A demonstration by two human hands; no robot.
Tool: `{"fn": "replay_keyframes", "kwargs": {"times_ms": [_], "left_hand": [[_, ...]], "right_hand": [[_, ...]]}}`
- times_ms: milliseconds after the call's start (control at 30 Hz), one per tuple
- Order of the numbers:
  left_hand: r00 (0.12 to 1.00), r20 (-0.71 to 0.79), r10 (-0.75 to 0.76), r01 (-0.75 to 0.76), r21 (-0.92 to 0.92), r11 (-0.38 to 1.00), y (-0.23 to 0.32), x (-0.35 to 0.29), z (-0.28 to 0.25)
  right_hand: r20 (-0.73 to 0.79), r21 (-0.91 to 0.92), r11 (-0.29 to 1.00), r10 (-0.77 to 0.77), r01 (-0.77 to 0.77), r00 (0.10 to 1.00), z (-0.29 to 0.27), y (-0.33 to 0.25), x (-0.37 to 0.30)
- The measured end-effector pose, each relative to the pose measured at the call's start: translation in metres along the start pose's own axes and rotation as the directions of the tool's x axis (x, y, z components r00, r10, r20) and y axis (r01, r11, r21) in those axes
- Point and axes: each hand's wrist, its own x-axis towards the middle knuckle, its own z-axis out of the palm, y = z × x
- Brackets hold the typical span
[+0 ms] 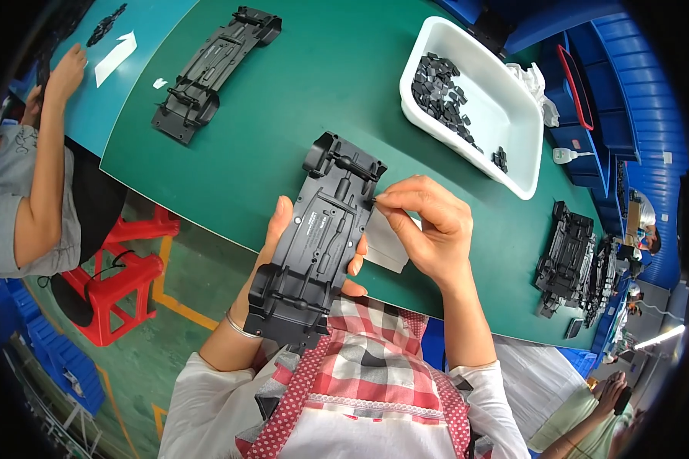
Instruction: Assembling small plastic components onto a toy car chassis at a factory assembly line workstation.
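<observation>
My left hand is wrapped round a black plastic toy car chassis, its thumb along the left side and fingertips showing at the right. The chassis is tilted, its detailed face toward me, above the front edge of the green table. At its upper right edge, my right hand pinches thumb and forefinger together; whatever is between them is too small to make out. A pale card lies on the table, partly hidden by my right hand and the chassis.
Another black chassis lies at the far left. A white plastic bin with small black parts stands at the back right. Black chassis pieces are piled at right, near a small white bottle. A co-worker's arm and red stool are left.
</observation>
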Motion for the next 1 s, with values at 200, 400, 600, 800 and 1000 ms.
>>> {"fn": "replay_keyframes", "kwargs": {"times_ms": [200, 400, 600, 800, 1000], "left_hand": [[1.000, -0.019, 0.024, -0.023, 0.039, 0.999, -0.002, -0.002, 0.002], [0.997, -0.062, 0.039, -0.034, 0.073, 0.997, -0.007, -0.005, 0.009], [0.989, -0.118, 0.085, -0.063, 0.179, 0.982, -0.008, -0.006, 0.013], [0.991, -0.103, 0.085, -0.069, 0.155, 0.985, -0.008, -0.005, 0.010], [0.993, -0.056, 0.101, -0.082, 0.271, 0.959, -0.011, -0.016, 0.008]], "right_hand": [[0.007, -0.048, 0.998, -0.031, 0.031, 0.999, 0.000, -0.001, -0.001], [-0.006, -0.071, 0.996, -0.050, 0.049, 0.999, 0.001, -0.001, -0.002], [-0.010, -0.106, 0.989, -0.101, 0.099, 0.995, 0.005, 0.005, -0.004], [-0.079, -0.023, 0.999, -0.043, 0.041, 0.996, 0.009, 0.001, -0.007], [-0.012, -0.182, 0.961, -0.216, 0.210, 0.976, 0.000, -0.016, -0.005]]}}
